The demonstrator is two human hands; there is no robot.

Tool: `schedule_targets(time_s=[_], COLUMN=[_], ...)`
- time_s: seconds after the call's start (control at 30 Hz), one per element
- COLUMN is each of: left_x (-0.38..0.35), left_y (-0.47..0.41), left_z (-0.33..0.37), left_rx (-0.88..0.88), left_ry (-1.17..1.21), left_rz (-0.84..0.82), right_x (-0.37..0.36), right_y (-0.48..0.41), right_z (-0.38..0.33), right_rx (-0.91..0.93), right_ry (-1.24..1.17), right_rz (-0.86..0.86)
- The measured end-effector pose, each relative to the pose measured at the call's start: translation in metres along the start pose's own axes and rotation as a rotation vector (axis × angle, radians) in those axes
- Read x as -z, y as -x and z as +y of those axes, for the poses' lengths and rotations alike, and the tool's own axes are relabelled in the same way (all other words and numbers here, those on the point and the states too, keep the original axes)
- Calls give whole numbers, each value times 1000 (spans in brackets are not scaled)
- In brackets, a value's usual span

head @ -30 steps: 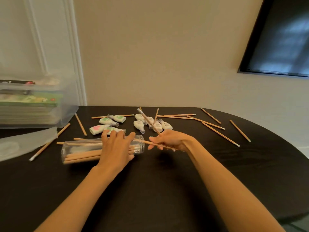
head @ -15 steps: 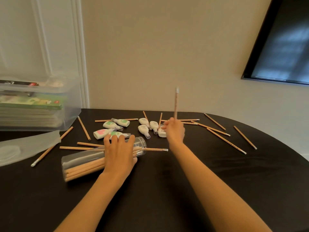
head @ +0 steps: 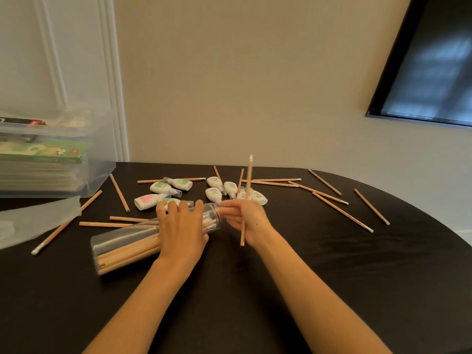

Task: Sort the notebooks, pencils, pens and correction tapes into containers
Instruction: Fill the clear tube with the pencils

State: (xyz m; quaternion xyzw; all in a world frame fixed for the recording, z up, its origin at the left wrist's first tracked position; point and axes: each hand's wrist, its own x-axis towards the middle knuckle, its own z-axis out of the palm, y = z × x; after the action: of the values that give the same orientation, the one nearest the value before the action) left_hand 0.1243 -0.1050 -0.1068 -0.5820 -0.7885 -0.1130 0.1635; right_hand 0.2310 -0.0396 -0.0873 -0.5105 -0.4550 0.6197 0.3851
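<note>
A clear plastic jar (head: 122,245) lies on its side on the black table (head: 319,272), holding several wooden pencils. My left hand (head: 181,228) rests on top of the jar with its fingers spread over it. Just right of the jar's mouth, my right hand (head: 245,219) grips one pencil (head: 249,175) that stands nearly upright, eraser end up. Several loose pencils (head: 341,210) lie scattered across the far side of the table. Several correction tapes (head: 213,194) sit in two clusters behind my hands.
A clear storage bin (head: 97,172) with stacked notebooks (head: 40,154) stands at the far left. Its translucent lid (head: 38,219) lies in front of it, partly over a pencil. A dark screen (head: 431,60) hangs on the wall at right.
My right hand picked up a pencil behind the jar and has drawn back beside the jar's mouth with it upright. The pencil that stuck out of the mouth is inside. My left hand stayed on the jar.
</note>
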Motion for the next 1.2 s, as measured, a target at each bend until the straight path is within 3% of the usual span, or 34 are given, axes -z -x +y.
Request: schedule_targets(time_s=[0.17,0.27,0.33,0.47,0.6,0.83,0.97,1.03,1.2], left_x=[3,5,6,7,6,10,10,10,9], left_y=[0,0,1,2,3,5,7,7,8], left_z=[2,6,8,10,8,12,11,10,11], left_rx=[-11,-31,-41,-49,-44,-34,-34,-30,-34], left_ry=[23,36,50,68,62,100,107,104,98], left_rz=[-17,-13,4,19,19,47,58,66,75], right_x=[18,23,20,3,4,0,-10,-8,20], right_y=[-12,-16,-17,-12,-12,-8,-4,2,0], right_z=[0,-2,0,6,7,4,12,9,5], right_rx=[74,144,180,111,123,175,75,82,157], right_ry=[-155,-242,-253,-90,-36,25,132,81,-312], right_rz=[311,386,328,38,-83,81,-88,-141,26])
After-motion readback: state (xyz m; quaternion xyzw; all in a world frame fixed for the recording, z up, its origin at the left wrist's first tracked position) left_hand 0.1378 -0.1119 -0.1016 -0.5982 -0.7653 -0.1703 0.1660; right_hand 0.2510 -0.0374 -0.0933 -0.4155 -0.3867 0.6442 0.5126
